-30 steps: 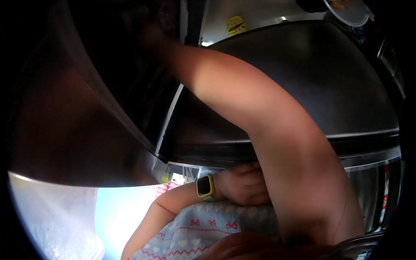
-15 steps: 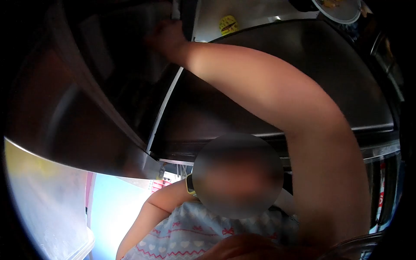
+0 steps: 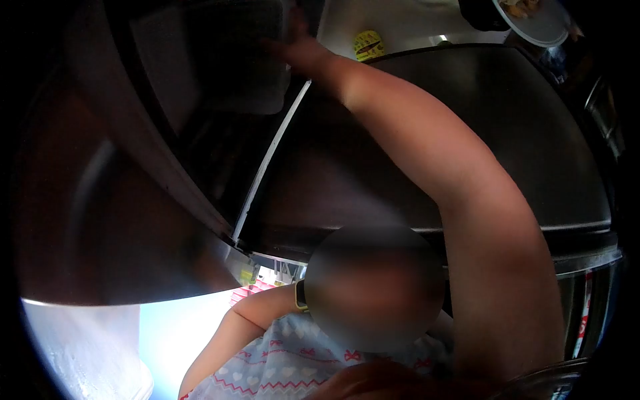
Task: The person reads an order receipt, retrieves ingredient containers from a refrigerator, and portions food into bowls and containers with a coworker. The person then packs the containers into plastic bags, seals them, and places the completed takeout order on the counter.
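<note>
My right arm reaches up and leftward across a dark, glossy metal panel. My right hand (image 3: 305,53) is in shadow at the mouth of a dark compartment, its fingers spread apart. Right beside it is a translucent plastic container (image 3: 243,80) inside the compartment; whether the fingers touch it is unclear in the dimness. My left forearm, with a dark-faced watch (image 3: 302,295) on the wrist, bends in front of a light apron (image 3: 287,357) printed with hearts and bows. A blurred disc covers my left hand.
A steel door (image 3: 133,220) swings open on the left. Behind the dark panel (image 3: 400,147) are a yellow patterned round item (image 3: 369,45) and, at the upper right, a round white-rimmed container (image 3: 540,30) with food. A pink basket-like item (image 3: 250,292) shows below.
My right hand has shifted right and slightly up, and its fingers now look more spread. The translucent container shows more plainly. The view has moved a little; my left arm stays bent.
</note>
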`<move>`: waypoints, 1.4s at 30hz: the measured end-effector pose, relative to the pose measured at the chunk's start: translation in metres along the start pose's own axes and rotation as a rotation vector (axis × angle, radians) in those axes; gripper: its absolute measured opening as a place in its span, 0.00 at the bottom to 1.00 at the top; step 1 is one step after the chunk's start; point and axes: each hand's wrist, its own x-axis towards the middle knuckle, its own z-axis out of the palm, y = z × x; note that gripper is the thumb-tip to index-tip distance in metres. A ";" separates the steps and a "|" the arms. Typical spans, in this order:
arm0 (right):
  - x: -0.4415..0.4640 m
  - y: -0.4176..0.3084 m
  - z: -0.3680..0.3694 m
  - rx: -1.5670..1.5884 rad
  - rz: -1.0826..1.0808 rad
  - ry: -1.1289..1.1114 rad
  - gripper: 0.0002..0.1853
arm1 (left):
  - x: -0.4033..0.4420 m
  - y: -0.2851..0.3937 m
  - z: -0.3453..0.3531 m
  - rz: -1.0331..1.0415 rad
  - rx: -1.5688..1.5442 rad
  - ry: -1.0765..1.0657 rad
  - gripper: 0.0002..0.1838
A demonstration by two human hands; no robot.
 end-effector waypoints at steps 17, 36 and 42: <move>0.033 0.010 -0.043 -0.034 -0.326 -0.139 0.69 | -0.004 0.012 -0.005 -0.159 -0.178 -0.169 0.16; -0.028 -0.004 -0.134 0.118 0.024 -0.175 0.49 | 0.009 -0.003 -0.030 -1.311 -1.100 0.414 0.18; -0.028 -0.020 -0.158 -0.057 0.054 -0.123 0.50 | 0.014 -0.050 -0.046 -1.198 -0.628 0.941 0.18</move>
